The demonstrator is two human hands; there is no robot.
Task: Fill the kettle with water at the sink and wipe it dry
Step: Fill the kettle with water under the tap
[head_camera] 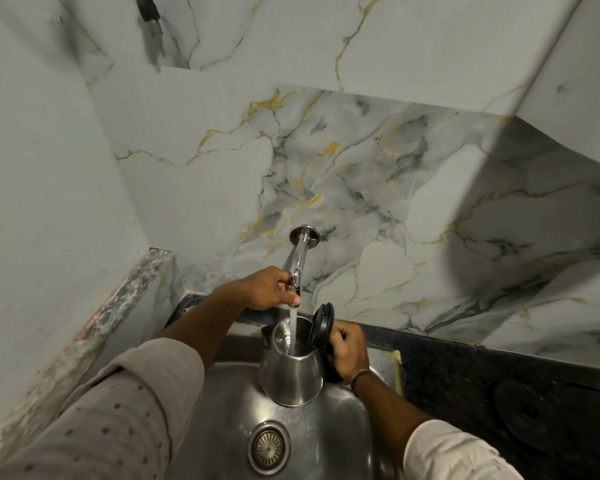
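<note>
A steel kettle [291, 375] hangs over the steel sink [326, 441], its black lid [322, 323] flipped open. My right hand [349, 351] grips the kettle's handle on its right side. Water streams from the chrome tap [300, 261] straight into the kettle's mouth. My left hand [267, 289] is closed around the tap's lever near the spout end.
The sink drain [268, 447] lies below the kettle. A black granite counter [499, 386] runs to the right, with the round black kettle base [530, 414] on it. Marble-patterned walls close in behind and on the left.
</note>
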